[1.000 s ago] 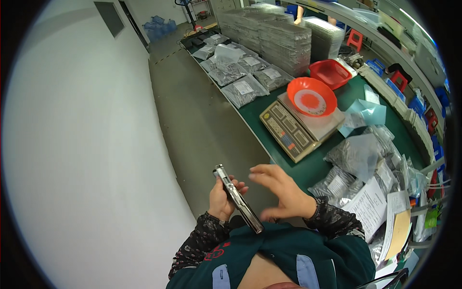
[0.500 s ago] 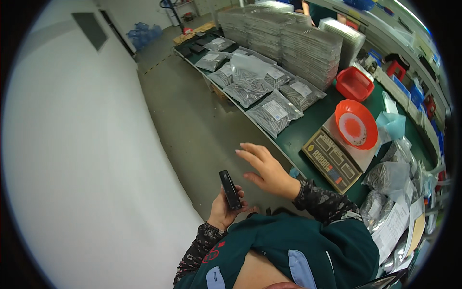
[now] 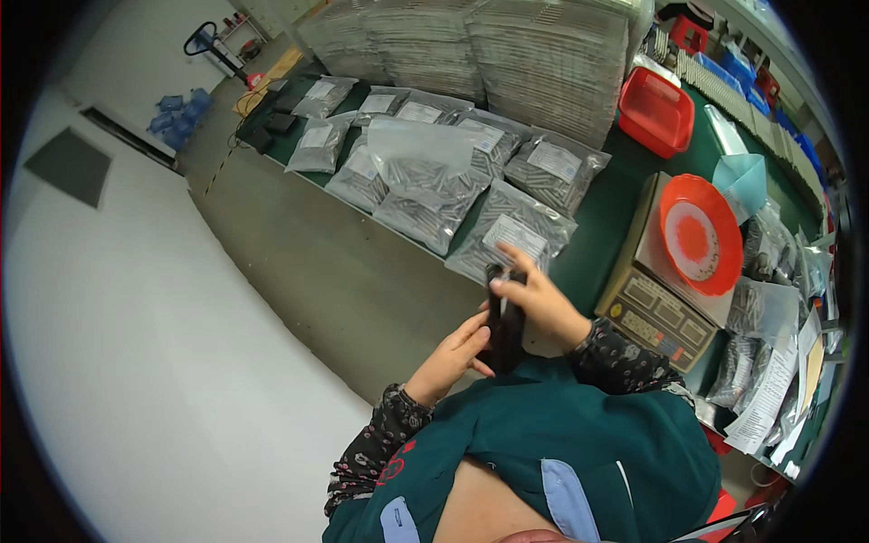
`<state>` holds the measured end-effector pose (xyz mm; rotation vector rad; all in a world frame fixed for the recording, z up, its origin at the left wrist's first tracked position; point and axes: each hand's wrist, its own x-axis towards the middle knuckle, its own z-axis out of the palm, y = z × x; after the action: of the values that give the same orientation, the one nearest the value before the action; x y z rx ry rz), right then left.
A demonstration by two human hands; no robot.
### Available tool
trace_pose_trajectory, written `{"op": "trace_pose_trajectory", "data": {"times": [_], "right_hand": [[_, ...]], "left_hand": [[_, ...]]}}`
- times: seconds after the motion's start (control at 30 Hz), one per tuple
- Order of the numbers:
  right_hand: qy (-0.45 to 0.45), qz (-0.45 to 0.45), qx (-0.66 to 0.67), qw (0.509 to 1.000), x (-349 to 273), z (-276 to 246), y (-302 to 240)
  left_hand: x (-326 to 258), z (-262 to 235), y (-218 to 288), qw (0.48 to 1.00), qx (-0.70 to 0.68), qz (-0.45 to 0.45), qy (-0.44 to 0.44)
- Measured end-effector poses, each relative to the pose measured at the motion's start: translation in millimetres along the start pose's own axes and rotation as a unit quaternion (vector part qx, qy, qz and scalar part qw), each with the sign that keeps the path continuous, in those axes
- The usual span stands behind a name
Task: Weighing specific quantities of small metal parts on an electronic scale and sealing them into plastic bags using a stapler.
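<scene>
While you are standing beside the green table (image 3: 593,262), its long edge is slanting past your hands from upper left to lower right. Grey floor (image 3: 362,290) is running as a strip between that edge and the white wall (image 3: 226,380), and on this side your left forearm is having the most room. To your right, the space is narrowing: the scale (image 3: 665,321), carrying an orange dish (image 3: 692,240), is sitting near your right sleeve, and the nearest bag of metal parts (image 3: 534,213) is reaching the table's edge just beyond your fingers.

You are holding the dark device (image 3: 509,330) in front of your shirt, between your two hands. Its long axis is running almost straight away from your body, one end pointing toward the bags and the other toward your shirt. Your left hand (image 3: 450,360) is pinching its left side between thumb and fingers. Your right hand (image 3: 548,306) is laying its thumb across the far end while the index finger is stretching outward; the other fingers are partly hiding, so you cannot tell how firmly they are gripping.
</scene>
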<state>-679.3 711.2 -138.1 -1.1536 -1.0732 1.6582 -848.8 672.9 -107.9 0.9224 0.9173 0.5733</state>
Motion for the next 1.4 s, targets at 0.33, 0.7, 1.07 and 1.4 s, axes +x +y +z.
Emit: {"op": "trace_pose_trajectory", "data": {"times": [0.33, 0.7, 1.07, 1.4], "right_hand": [[0.110, -0.126, -0.659, 0.734, 107, -88, 3], [0.274, -0.110, -0.033, 0.955, 171, -16, -36], [0.363, -0.176, -0.006, 0.915, 189, 4, -53], [0.367, -0.155, -0.145, 0.906, 175, 6, -74]], "left_hand": [[98, -157, 82, 0.947, 0.198, 0.166, 0.190], [237, -230, 138, 0.973, 0.137, 0.178, 0.048], [252, -228, 156, 0.983, 0.013, 0.182, -0.037], [240, -236, 179, 0.933, 0.242, 0.260, -0.053]]}}
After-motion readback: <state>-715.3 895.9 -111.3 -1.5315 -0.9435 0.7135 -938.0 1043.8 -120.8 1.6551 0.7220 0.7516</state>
